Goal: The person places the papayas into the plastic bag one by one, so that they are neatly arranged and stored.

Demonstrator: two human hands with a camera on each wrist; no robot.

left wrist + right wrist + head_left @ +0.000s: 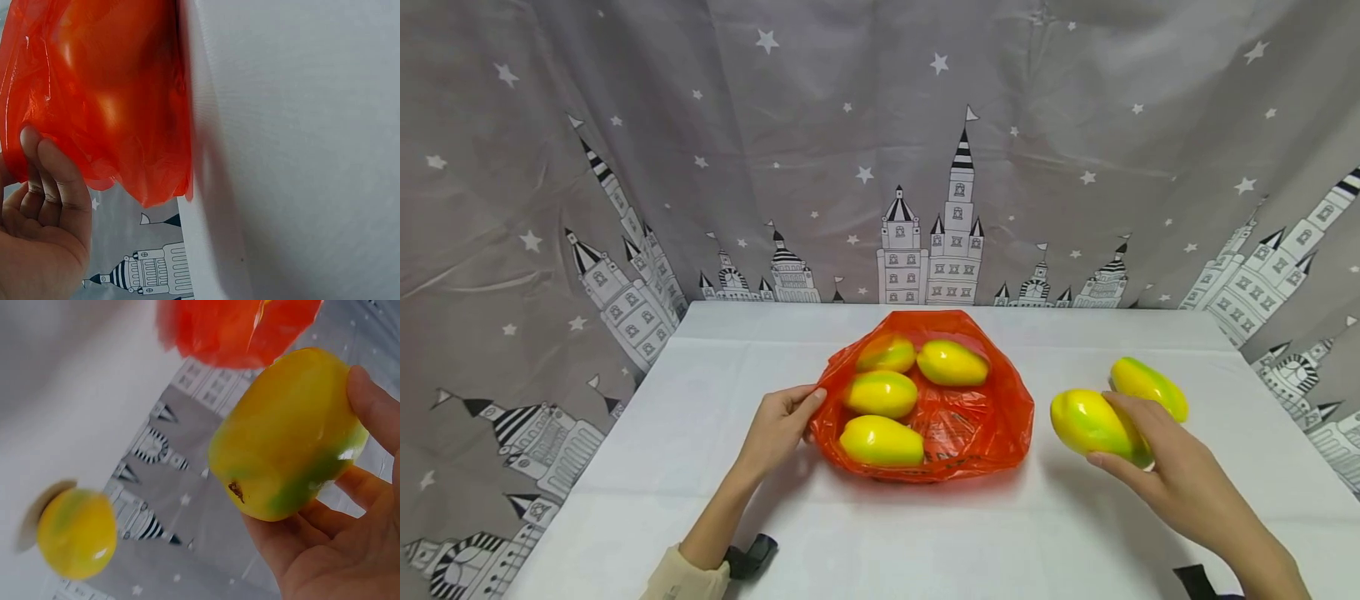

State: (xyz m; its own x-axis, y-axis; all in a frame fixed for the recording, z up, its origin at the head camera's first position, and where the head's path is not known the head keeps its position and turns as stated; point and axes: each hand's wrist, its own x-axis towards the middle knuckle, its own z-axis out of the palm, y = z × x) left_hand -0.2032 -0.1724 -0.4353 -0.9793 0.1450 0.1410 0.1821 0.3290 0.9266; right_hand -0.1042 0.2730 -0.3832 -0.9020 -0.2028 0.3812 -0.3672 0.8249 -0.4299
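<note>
A red plastic bag (pixel 955 425) stands with its mouth open at the middle of the table. Inside it lie several yellow mangoes (pixel 882 441), mostly along its left and back. My left hand (pixel 781 427) pinches the bag's left rim between thumb and fingers; the left wrist view shows the fingertips (pixel 53 156) against the thin film. To the right of the bag, my right hand (pixel 1172 467) grips a yellow-green mango (pixel 290 437) above the table, thumb on one side and fingers on the other. Another mango (pixel 1150 388) lies on the table just behind that hand.
The table (pixel 925 542) has a white cover. A grey curtain (pixel 850 125) printed with castles and stars hangs along its back and sides. Dark wrist straps (pixel 751 557) show at both of my wrists.
</note>
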